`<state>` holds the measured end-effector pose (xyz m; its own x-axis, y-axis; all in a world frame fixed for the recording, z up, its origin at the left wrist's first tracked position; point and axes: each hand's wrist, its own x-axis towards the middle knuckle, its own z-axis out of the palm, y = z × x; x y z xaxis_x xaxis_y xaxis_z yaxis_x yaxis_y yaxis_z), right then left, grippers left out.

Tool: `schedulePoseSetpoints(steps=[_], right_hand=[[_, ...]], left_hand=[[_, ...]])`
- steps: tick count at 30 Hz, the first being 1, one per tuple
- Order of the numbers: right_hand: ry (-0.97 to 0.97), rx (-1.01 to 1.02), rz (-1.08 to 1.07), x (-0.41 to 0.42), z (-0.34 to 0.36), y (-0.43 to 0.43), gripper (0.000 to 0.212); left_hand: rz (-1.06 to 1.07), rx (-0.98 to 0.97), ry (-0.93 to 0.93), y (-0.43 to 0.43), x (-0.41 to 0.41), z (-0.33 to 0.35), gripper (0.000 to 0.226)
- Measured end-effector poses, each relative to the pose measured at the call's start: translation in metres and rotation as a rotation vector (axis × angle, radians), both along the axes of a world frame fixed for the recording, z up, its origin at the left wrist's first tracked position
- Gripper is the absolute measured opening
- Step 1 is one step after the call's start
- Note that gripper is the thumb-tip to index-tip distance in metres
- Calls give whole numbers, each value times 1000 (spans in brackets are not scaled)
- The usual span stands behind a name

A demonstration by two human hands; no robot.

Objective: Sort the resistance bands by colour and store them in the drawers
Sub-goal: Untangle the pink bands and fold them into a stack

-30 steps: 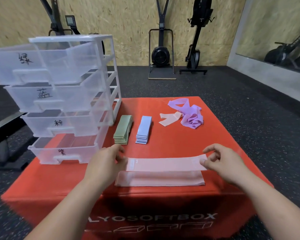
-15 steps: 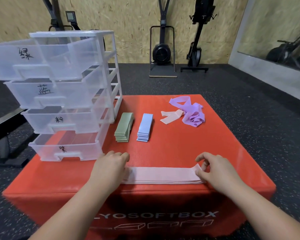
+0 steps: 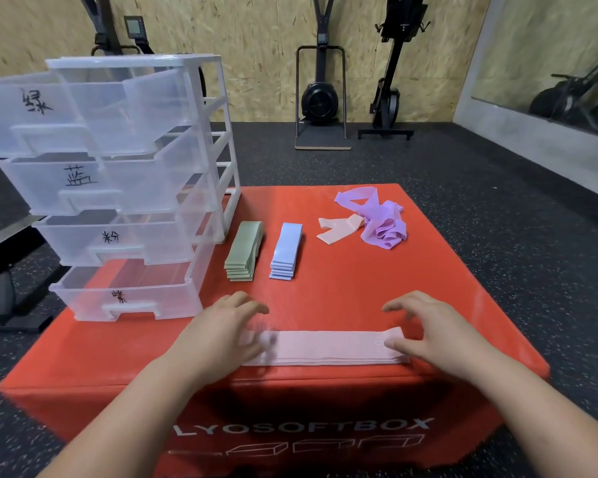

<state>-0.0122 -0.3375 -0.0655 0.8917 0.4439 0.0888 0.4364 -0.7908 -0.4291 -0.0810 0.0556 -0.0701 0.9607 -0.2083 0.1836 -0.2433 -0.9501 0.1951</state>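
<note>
Four labelled drawers [image 3: 118,188] stand on the red box's [image 3: 428,288] left side. Mid-box I count one green stack [image 3: 244,251], one blue stack [image 3: 285,251], one loose pink band [image 3: 339,229] and one purple heap [image 3: 380,219]. At the box's front edge, left hand [image 3: 218,334] and right hand [image 3: 435,332], loosely spread, press the ends of the flat pink bands [image 3: 328,348].

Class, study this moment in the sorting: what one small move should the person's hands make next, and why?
Probably the right hand should reach for the loose pink band beside the purple bands and add it to the pink stack. The stack already looks squared, and that stray one seems the only pink left unsorted.
</note>
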Motion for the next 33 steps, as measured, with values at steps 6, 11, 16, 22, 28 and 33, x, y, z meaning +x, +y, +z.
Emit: schedulePoseSetpoints(steps=[6,11,16,22,28,33], right_hand=[[69,-135,136,4,-6,-7,68],[50,-171,154,9,-7,-7,62],[62,-169,169,13,-8,-8,60],[119,-35,156,27,-5,-4,52],[6,56,42,69,-6,31,40],[-16,-77,-6,122,-9,82,53]], left_hand=[[-96,3,184,4,-4,-5,70],[-99,15,149,5,-4,-4,63],[-102,25,157,4,1,-3,67],[-98,-16,168,-2,17,2,66],[-131,-81,102,-36,57,3,56],[-143,-52,84,-64,92,-10,50]])
